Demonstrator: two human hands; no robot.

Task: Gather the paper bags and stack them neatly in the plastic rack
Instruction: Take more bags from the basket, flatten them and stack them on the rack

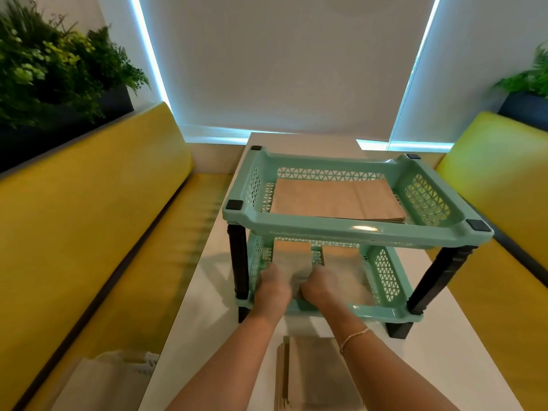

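We see both hands reaching into the lower tier of the plastic rack (357, 229) from its front side. The left hand (271, 284) and the right hand (318, 284) lie close together, fingers curled downward and pressed onto a paper bag (292, 256) that lies flat in the left part of that tier; motion blur prevents us from telling whether the fingers pinch the bag or only press on it. A second paper bag (344, 256) lies flat in the same tier, just beside the first and to the right of the right hand, with a strip of the mint lattice floor visible between the two. The rack is a two-tier mint-green unit on dark corner posts, standing on the white counter (207, 292). Its upper tier holds a flat stack of bags (335, 200), with several layered edges visible at the front right corner. A further pile of paper bags (314, 378) lies on the counter near the camera, between the two forearms and apart from the rack. The right wrist carries a thin bracelet (354, 336). Yellow benches (89, 218) flank the counter on both sides.
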